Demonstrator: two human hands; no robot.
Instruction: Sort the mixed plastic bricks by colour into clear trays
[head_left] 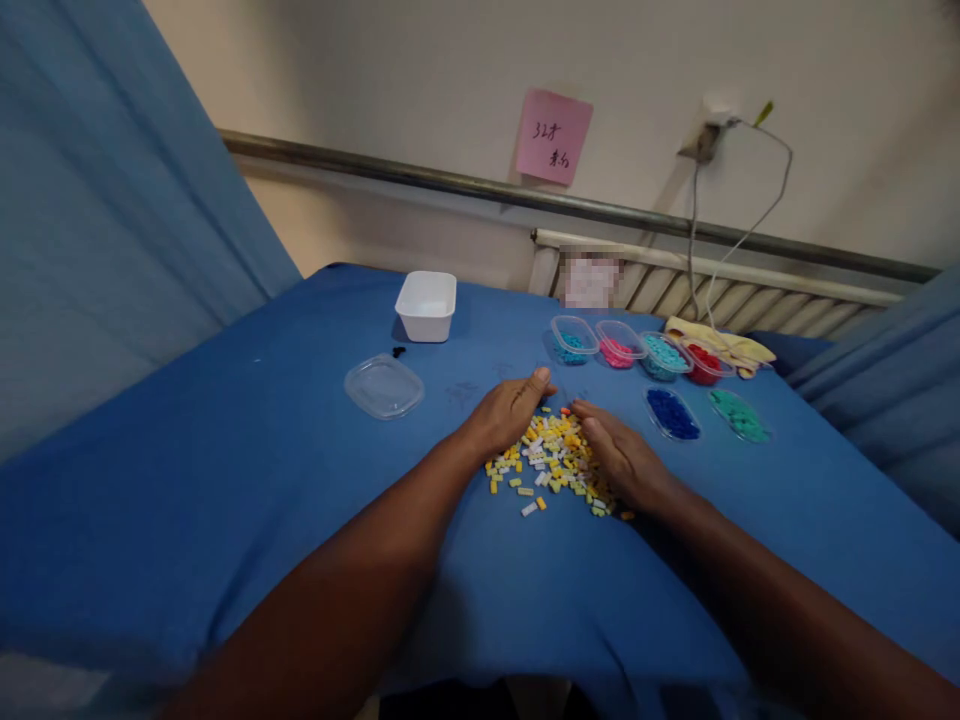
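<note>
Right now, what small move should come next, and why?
Probably bring the left hand round to nudge the loose pieces inward: they lie apart at the near edge of the yellow-and-white pile, while the right hand borders its right side.

Open cloth (187, 480) front left, brick pile (553, 458) blocking middle, tubs (663, 357) back right

On the desk (300, 430), bricks (555, 462) lie between left hand (511, 412) and right hand (628, 460). Behind, leftward: a tub (427, 325), a lid (384, 387) before it. Rightward: four boxes (663, 374) in a row, two trays (675, 438) before, a towel (724, 346) behind.
</note>
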